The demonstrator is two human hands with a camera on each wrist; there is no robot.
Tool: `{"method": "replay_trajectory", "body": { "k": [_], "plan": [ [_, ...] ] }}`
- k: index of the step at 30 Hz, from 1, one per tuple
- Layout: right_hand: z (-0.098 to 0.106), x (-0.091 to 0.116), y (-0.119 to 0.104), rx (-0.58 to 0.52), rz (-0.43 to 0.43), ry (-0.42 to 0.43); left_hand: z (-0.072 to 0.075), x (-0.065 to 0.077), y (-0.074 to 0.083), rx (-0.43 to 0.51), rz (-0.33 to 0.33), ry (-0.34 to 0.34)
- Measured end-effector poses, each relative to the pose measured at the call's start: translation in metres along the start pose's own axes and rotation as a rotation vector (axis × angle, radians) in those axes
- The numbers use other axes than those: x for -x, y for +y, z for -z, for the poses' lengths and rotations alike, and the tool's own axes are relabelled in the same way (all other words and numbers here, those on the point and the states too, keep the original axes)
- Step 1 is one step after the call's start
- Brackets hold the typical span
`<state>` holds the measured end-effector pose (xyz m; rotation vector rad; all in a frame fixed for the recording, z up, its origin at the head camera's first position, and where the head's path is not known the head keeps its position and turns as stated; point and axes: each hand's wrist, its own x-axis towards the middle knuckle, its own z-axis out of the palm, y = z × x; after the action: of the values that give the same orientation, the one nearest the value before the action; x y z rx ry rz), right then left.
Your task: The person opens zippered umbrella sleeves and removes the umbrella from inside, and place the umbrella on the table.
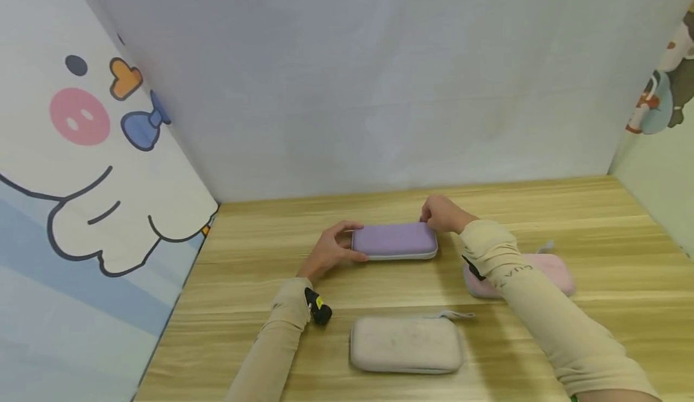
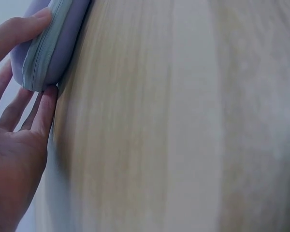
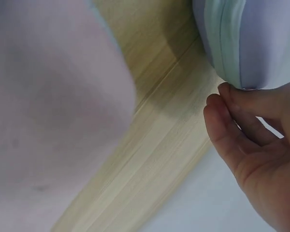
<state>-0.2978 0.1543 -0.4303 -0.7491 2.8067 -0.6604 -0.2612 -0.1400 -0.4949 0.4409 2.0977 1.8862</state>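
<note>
Purple zip case (image 1: 394,239) sits a bit below the middle of the head view, toward the back of the wooden table (image 1: 255,236), with a hand at each end. Left hand (image 1: 332,248) has it gripped between thumb and fingers at the left end, thumb up against the zip band (image 2: 41,55), the other fingers kinda fanned apart. Right hand (image 1: 447,214) has thumb and fingertips pinched together at the right end, though whatever bit's between them is hidden, so can't tell. Judging by looks, I'd guess a light, stiff-ish molded shell with a fabric skin: decent grip, not slippery, maybe a little give if you squeeze mid-lid. Doubt it's fragile, but no clue what's inside, so weight's a guess. Best hold imo is the rounded short ends, where the shell should be firmest; I'd avoid pressing hard on the middle.
</note>
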Motion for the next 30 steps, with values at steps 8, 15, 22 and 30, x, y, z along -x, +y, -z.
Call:
{"method": "replay_trajectory", "body": {
  "k": [8,15,22,30],
  "plan": [
    [0.002,0.001,0.002,0.045,0.018,0.043,-0.001,-0.002,0.0,-0.047,0.004,-0.005],
    [0.008,0.002,0.005,0.044,0.05,0.053,-0.001,-0.004,-0.001,-0.06,-0.002,0.01],
    [0.013,0.004,0.01,0.009,0.064,0.035,0.0,-0.007,0.001,-0.071,0.008,0.024],
    [0.015,0.006,0.014,-0.037,0.071,0.026,0.0,-0.008,0.001,-0.082,0.018,0.039]
  ]
}}
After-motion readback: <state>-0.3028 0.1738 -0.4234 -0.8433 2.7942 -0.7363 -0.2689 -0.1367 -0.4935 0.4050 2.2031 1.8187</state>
